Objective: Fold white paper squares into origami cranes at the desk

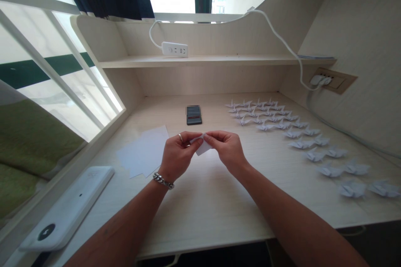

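Both my hands meet above the middle of the desk (206, 200), pinching one small folded piece of white paper (203, 147). My left hand (177, 154), with a ring and a metal bracelet, grips its left side with closed fingers. My right hand (226, 147) pinches its top right edge. A loose stack of white paper sheets (142, 152) lies just left of my left hand. Several finished white paper cranes (294, 133) stand in rows across the right side of the desk.
A dark phone (194, 115) lies flat behind my hands. A white power bank (67, 208) rests on the window ledge at the left. A white power strip (174, 49) sits on the shelf, its cable running to a wall socket (328, 79) at the right.
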